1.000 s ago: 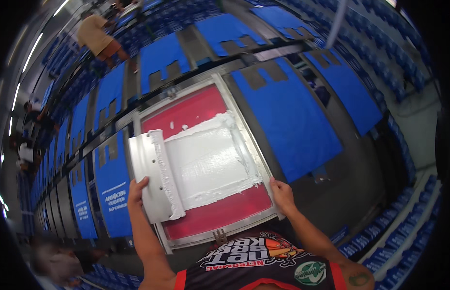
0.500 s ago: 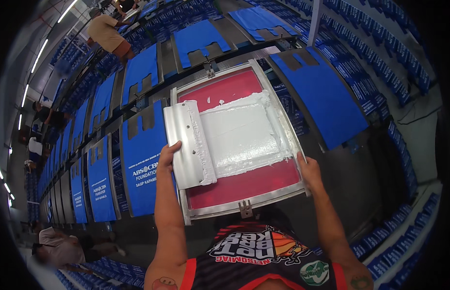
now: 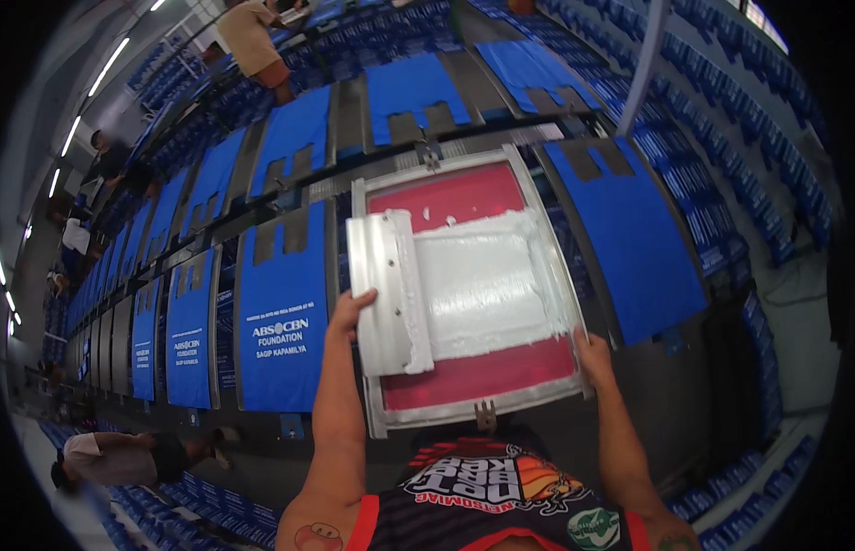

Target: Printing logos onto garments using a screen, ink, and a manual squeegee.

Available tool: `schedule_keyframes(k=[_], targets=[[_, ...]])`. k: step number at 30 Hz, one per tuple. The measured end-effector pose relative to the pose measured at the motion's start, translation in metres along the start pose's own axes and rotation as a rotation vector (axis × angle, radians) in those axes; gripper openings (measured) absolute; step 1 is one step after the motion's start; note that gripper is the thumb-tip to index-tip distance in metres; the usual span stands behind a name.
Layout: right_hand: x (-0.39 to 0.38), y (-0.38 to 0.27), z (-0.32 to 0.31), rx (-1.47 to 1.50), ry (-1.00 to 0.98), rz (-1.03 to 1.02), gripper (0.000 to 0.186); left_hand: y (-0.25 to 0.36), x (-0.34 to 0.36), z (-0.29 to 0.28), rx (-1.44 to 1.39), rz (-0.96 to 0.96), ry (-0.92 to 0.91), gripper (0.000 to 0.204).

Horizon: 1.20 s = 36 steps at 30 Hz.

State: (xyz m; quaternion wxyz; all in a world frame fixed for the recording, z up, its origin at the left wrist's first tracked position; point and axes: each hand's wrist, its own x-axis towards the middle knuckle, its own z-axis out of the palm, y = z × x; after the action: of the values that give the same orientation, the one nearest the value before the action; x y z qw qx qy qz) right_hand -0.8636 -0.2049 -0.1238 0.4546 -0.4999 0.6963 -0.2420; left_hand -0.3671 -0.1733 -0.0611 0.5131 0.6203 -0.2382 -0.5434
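Observation:
My left hand is closed at the outer edge of a wide silver metal squeegee, thumb on top. The squeegee lies along the left side of a silver-framed printing screen with red mesh and a thick layer of white paste across its middle; paste clings to the squeegee's inner edge. Whether my left fingers also grip the frame beneath is hidden. My right hand is closed on the screen's right rail, near its lower corner.
Boards with blue fabric pieces run in two rows, those at left printed white. Racks of blue pieces line the right. A pale post stands behind. Co-workers are at upper left, far left and lower left.
The screen, carried in both my hands with the squeegee, has moved rightward along the row, uncovering another printed board at its left. Co-workers at lower left show more clearly.

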Motion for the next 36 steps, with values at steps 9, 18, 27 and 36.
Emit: schedule_keyframes(k=[9, 18, 27, 36], targets=[[-0.093, -0.018, 0.001, -0.293, 0.073, -0.392, 0.038, 0.035, -0.016, 0.008, 0.071, -0.007, -0.023, 0.046], [-0.153, -0.004, 0.094, 0.099, -0.642, 0.171, 0.035, 0.145, 0.039, 0.12, 1.054, 0.508, -0.187, 0.049], [-0.166, -0.01, 0.09, 0.016, -0.478, 0.002, 0.03, 0.027, 0.065, 0.158, 1.628, 1.008, 0.018, 0.029], [-0.152, 0.005, 0.092, -0.002, -0.542, -0.145, 0.032, 0.001, -0.073, 0.156, 1.551, 0.861, -0.126, 0.026]])
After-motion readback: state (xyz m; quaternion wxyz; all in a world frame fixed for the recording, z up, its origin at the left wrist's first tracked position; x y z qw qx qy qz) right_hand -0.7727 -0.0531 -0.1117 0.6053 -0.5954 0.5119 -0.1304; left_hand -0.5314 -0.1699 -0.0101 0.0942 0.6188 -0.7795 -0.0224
